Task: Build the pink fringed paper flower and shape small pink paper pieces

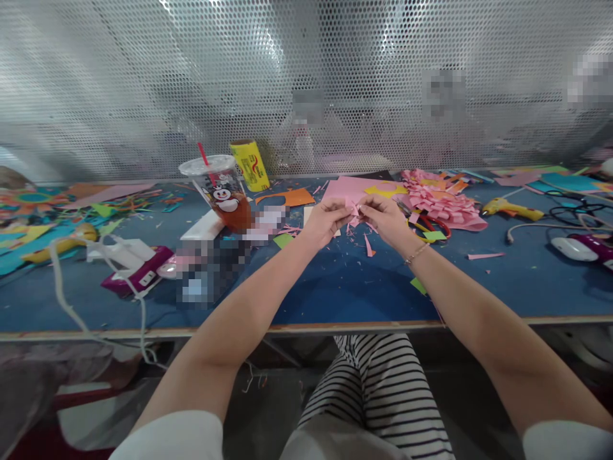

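A small piece of pink paper point(352, 204) is pinched between both hands above the blue table. My left hand point(329, 220) has its fingers closed on the paper's left side. Close beside it, my right hand point(383, 220) is closed on the right side, fingertips nearly touching the left ones. A pink sheet point(338, 187) lies just behind the hands. Thin pink scraps point(368, 246) are scattered below them. Red-handled scissors point(433, 225) rest right of my right hand, beside a bunch of fringed pink paper point(443, 201).
On the blue table point(335, 294), a cup of brown drink point(230, 201) and a yellow tube point(250, 166) stand left. Yellow glue guns lie at the left point(62, 244) and right point(512, 208). Purple power strips point(138, 271) and white cables flank the work area.
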Tool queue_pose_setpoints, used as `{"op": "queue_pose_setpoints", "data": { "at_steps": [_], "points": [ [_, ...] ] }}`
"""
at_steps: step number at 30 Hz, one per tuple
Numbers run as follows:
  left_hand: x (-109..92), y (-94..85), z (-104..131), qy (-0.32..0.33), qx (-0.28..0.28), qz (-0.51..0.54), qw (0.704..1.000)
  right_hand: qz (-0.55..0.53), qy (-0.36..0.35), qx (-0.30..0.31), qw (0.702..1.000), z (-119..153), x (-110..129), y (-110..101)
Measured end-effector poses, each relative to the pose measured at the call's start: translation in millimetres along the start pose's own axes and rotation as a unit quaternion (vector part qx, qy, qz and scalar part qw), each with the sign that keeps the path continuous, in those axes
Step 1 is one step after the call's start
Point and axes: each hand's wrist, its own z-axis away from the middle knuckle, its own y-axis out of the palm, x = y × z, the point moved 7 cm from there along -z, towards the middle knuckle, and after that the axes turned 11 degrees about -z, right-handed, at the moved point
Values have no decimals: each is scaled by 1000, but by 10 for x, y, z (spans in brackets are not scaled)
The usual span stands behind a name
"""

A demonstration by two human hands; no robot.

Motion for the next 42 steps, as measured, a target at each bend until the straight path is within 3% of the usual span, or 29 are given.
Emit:
{"op": "queue_pose_setpoints", "data": {
  "at_steps": [11, 23, 42],
  "points": [
    [-2, 0, 18, -8, -19, -1, 1000, 4, 3, -6, 1000, 14, 16, 7],
    [30, -2, 16, -27, -24, 13, 999, -67, 8, -7, 998, 20, 33, 49],
    [26, -4, 12, -26, -28, 7, 999, -62, 23, -30, 997, 41, 34, 71]
  ]
}}
